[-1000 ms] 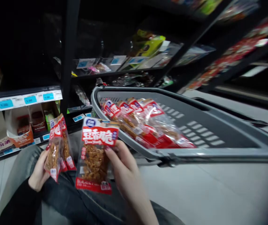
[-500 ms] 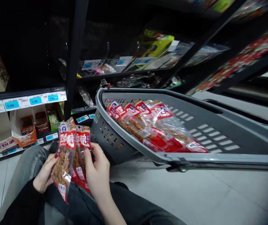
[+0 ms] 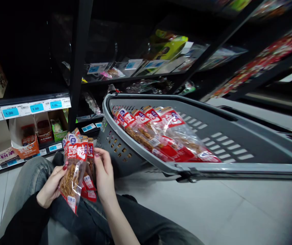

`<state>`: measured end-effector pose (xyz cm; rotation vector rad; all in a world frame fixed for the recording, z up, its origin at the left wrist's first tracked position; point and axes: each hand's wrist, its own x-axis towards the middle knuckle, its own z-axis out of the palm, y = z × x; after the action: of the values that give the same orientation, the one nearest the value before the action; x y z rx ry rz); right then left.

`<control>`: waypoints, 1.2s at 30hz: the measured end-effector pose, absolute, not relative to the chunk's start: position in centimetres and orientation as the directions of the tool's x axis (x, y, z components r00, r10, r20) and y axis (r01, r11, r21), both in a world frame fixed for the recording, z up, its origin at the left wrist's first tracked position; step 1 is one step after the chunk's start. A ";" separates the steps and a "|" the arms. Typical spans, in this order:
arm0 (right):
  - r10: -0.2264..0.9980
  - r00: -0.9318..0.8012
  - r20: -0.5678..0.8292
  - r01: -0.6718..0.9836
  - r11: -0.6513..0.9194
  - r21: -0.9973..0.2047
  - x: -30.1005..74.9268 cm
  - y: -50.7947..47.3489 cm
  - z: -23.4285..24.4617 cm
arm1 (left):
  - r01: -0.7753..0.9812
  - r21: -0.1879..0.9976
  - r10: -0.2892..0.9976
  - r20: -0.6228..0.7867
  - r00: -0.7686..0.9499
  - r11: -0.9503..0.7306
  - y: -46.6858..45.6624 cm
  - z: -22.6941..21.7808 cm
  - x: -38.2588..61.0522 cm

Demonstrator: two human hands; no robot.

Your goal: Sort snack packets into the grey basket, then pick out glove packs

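1. Snack packets (image 3: 73, 175), red and clear, are what I hold above my lap, left of the grey basket (image 3: 237, 132); I can't count them, since they overlap.
2. A second ago one packet was off on its own in my right hand (image 3: 106, 182). Now it has joined the others, and the packets overlap more closely than they did half a second ago.
3. My left hand (image 3: 50, 187) is closed on the near side of the bunch, thumb across the front packet.
4. My right thumb and fingers are at the far edge of the packets behind; I cannot tell whether they pinch that edge or only press against it.
5. I judge this to be gathering: the loose packet now belongs to one bunch, though the lower ends are splayed and not yet even.
6. The filled packs (image 3: 158, 136) inside the basket look unchanged, leaning together at its near end, and neither hand touches them.
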<state>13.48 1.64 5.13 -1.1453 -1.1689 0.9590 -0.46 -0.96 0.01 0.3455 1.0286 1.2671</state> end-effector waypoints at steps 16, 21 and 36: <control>0.959 0.077 0.274 0.111 0.265 -0.958 14.4 1.7 6.1 | -0.255 0.967 0.976 -0.051 -0.211 -0.004 0.3 -1.7 -1.6; 0.927 0.170 0.335 0.092 0.323 -0.942 15.5 1.1 7.1 | -0.240 0.970 0.971 -0.097 -0.218 0.043 0.6 -0.8 -2.0; 0.952 0.178 0.250 0.006 0.253 -0.967 16.1 1.3 7.2 | -0.173 0.983 0.986 -0.082 -0.148 0.055 0.8 -2.1 -2.2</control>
<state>16.07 1.27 7.22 -1.0881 -1.1760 0.9017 -2.19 0.78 -2.10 0.9556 1.2243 1.3447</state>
